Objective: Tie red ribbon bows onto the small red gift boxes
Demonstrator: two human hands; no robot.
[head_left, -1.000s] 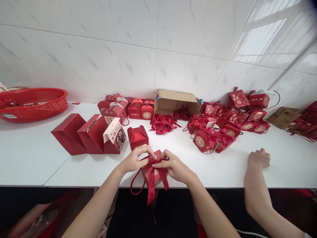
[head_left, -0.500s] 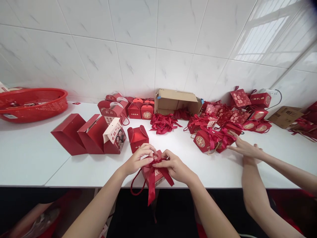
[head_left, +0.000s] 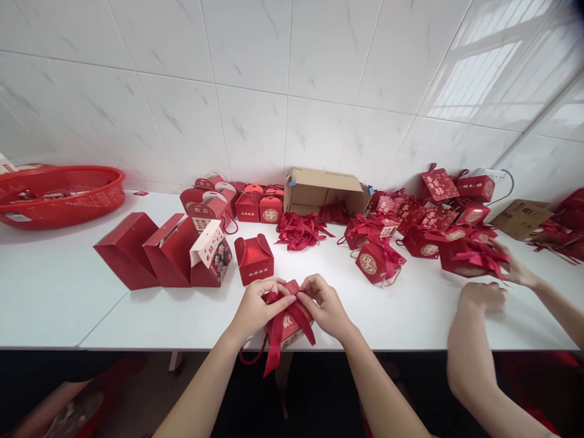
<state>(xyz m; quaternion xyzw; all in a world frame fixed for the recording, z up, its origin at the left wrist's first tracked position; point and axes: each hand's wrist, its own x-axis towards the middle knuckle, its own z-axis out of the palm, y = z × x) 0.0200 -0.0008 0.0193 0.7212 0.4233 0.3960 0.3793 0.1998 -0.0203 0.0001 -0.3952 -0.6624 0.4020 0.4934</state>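
A red basin [head_left: 68, 210] stands on the white desk [head_left: 45, 280] at far left, a pale label [head_left: 18, 217] on its side. An open carton [head_left: 326, 180] sits by the tiled wall [head_left: 250, 52]; another carton [head_left: 515, 219] stands right, near a dark cable [head_left: 513, 182].

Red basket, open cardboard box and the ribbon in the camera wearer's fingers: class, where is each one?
Red basket [head_left: 68, 213], head view: its outer wall.
Open cardboard box [head_left: 328, 180], head view: its upper panel.
Ribbon [head_left: 274, 342], head view: its longer hanging tail.

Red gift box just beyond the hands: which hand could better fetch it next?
Left hand, probably: the gift box stands just beyond it; the right hand is farther. Both pinch red ribbon.
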